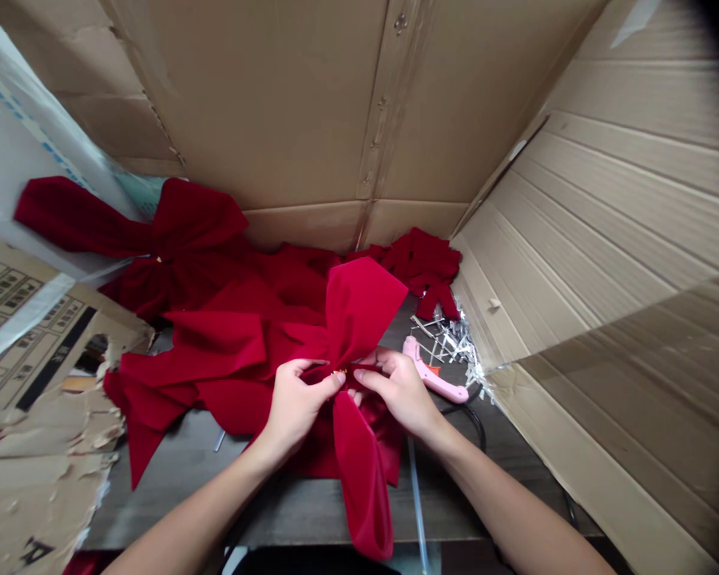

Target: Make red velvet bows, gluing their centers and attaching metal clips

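Observation:
My left hand (296,407) and my right hand (395,391) both pinch the gathered middle of a red velvet bow (359,307), where a small gold wire (339,372) shows between my fingers. One loop of this bow stands up past my hands, and another hangs down toward me. Under it lie more red velvet pieces (228,343). A finished-looking red velvet bow (185,239) lies at the far left, and a crumpled red velvet heap (424,267) sits behind my right hand. A pink glue gun (431,371) lies just beyond my right hand.
Silver metallic shreds (449,339) lie next to the glue gun, whose black cable (470,419) curves across the dark wooden table (173,479). A clear glue stick (418,503) lies near my right forearm. Cardboard sheets (605,239) stand behind and right; torn cardboard (36,471) lies left.

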Demonstrator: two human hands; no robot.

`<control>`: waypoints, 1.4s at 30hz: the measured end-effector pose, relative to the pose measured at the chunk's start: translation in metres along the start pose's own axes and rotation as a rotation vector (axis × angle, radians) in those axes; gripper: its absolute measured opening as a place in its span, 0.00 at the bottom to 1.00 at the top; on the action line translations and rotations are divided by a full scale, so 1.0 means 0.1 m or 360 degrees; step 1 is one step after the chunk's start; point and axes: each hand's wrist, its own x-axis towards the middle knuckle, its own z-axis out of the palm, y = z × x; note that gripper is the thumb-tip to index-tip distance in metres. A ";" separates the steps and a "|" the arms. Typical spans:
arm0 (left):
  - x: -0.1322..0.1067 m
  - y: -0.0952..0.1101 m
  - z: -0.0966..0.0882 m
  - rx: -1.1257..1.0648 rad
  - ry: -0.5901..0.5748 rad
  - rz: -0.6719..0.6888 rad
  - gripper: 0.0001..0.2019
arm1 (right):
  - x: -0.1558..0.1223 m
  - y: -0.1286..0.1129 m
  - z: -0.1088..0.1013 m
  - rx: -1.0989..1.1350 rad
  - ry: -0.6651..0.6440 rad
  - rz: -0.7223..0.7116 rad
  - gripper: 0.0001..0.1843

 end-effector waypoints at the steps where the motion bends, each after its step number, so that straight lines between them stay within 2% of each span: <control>1: 0.00 0.00 0.00 0.0002 0.0006 -0.0003 0.13 | 0.00 0.00 0.00 0.0003 0.0006 0.0005 0.06; 11: -0.01 0.02 0.00 -0.0035 0.0024 -0.0035 0.14 | 0.00 -0.01 0.00 0.0051 0.0016 0.0039 0.06; 24: 0.00 0.01 0.00 -0.0041 0.0042 -0.0066 0.15 | -0.02 -0.02 0.00 -0.0086 0.0077 0.0000 0.05; 36: 0.01 0.00 -0.01 -0.0069 0.0022 -0.0086 0.17 | -0.02 -0.06 -0.02 -0.0188 0.0038 0.0006 0.09; 39: 0.01 0.00 -0.01 0.0046 0.0046 -0.0008 0.16 | -0.04 -0.05 -0.01 -0.0269 0.0096 -0.0009 0.12; 42: -0.01 0.00 -0.01 0.0182 0.0136 0.0198 0.13 | -0.06 -0.04 0.00 -0.0380 0.0178 -0.0087 0.15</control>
